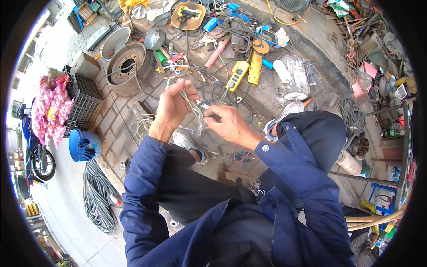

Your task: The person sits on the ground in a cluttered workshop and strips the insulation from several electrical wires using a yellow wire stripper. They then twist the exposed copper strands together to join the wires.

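My left hand (173, 104) is raised above the paving, its fingers curled around a few thin wires (191, 103), whitish and green. The wires slope down towards my right hand (229, 124), whose thumb and forefinger pinch their lower end. A small pale, shiny piece (203, 105) shows beside the right fingertips; its kind is too small to tell. Below the left wrist lies a tangle of loose thin wires (143, 126) on the ground. Beyond the hands are a yellow power strip (238, 75) and a yellow angle grinder (255, 66).
A rusty wheel rim (126, 71) stands at the far left, near a black crate (86, 104) and a blue bucket (82, 144). A coiled cable (98, 198) lies on the left. Tools and cables clutter the far ground; a metal-framed rack (404, 151) is at the right.
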Motion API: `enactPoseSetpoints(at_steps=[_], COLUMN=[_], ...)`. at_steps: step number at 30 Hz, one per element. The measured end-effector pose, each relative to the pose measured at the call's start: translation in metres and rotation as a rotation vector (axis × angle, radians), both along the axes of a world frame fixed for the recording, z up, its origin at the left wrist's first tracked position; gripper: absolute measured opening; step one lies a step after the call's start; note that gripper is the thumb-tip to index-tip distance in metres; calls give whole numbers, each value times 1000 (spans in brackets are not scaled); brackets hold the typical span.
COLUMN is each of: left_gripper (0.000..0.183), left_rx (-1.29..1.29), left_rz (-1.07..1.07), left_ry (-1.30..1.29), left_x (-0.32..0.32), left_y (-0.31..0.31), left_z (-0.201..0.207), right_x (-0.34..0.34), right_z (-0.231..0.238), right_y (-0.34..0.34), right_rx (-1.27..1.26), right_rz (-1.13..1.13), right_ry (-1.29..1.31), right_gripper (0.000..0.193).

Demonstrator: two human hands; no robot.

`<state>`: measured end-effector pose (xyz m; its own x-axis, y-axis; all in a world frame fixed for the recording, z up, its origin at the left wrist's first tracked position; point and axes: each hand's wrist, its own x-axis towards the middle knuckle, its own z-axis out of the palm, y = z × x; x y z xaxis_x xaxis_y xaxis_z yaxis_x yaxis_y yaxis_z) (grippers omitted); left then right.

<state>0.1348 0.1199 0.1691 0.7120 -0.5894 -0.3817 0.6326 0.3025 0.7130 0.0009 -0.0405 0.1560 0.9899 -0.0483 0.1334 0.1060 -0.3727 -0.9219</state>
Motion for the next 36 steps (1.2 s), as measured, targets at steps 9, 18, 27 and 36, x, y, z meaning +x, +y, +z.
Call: enactPoseSetpoints(at_steps=[9,18,27,36], left_gripper=[51,47,45,44], left_rx=[197,161,198,122], left_rz=[-319,-400,-390,-367], left_ry=[-235,-309,-400,-345], left_x=[-15,-14,-20,-22], left_y=[-5,-3,-5,-5], left_z=[2,-1,-4,-8], right_x=[-3,-3,-3,-4], right_z=[20,12,6,6], right_y=[-14,-21,-27,-36], right_rx=[95,316,471,749], right_rz=[-85,-35,11,73], right_ry=[62,250,360,464], right_gripper=[18,19,20,20])
